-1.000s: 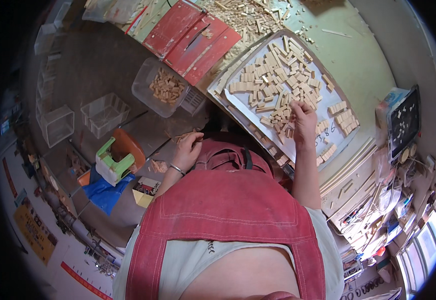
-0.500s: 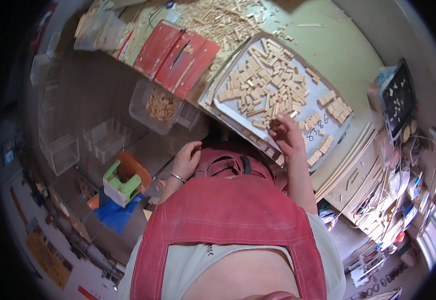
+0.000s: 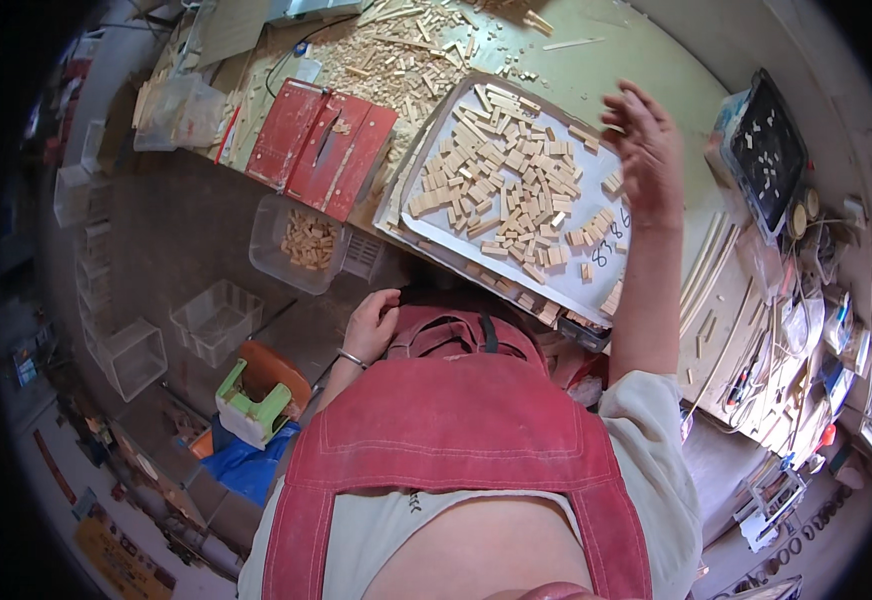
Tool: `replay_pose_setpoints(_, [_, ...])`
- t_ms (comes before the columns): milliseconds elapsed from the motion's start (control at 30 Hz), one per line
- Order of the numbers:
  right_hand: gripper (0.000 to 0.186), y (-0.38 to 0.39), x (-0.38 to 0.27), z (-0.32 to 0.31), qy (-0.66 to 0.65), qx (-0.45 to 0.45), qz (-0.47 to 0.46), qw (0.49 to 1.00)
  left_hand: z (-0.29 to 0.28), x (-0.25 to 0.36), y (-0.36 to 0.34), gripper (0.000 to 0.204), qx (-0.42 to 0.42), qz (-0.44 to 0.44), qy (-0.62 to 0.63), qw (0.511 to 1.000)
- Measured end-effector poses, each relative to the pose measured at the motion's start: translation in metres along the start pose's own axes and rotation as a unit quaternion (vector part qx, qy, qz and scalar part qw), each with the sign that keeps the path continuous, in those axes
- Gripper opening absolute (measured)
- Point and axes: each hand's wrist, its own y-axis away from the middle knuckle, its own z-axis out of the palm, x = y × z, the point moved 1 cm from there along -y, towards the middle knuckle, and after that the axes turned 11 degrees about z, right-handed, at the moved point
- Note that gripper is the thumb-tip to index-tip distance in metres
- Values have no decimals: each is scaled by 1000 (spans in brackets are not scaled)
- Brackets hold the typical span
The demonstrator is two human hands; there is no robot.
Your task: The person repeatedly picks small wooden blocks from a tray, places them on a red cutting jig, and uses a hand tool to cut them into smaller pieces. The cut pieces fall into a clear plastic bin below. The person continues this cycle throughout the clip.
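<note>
My right hand [image 3: 644,150] is raised over the right edge of a shallow tray [image 3: 408,190]. Its fingers are apart and loosely bent, and nothing shows in them. Many small pale wooden blocks [image 3: 516,165] lie heaped in the tray, which is lined with a white sheet. Short rows of blocks [image 3: 592,228] stand side by side near the handwriting on the sheet. My forearm hides part of the tray's right side. Resting on the lap of the red apron [image 3: 456,400], my left hand [image 3: 371,325] holds nothing that I can see, its fingers loosely laid out.
A red metal plate with a slot [image 3: 321,150] lies left of the tray. Wood offcuts [image 3: 396,75] cover the green bench behind. Below stands a plastic bin of wood pieces [image 3: 306,238]. Long strips [image 3: 711,262] and a dark panel [image 3: 768,150] are at the right.
My right hand has lifted from the blocks at the tray's near side and moved far and right. The view has shifted a little. My left hand stays on my lap.
</note>
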Motion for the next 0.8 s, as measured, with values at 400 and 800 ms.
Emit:
replay_pose_setpoints(400, [22,30,132,-95,722,129,-157,662,3,-5,-5,30,-8,-12,-1,1000])
replay_pose_setpoints(800, [14,1,152,-88,749,140,-139,632,2,-1,-3,30,2,-42,5,999])
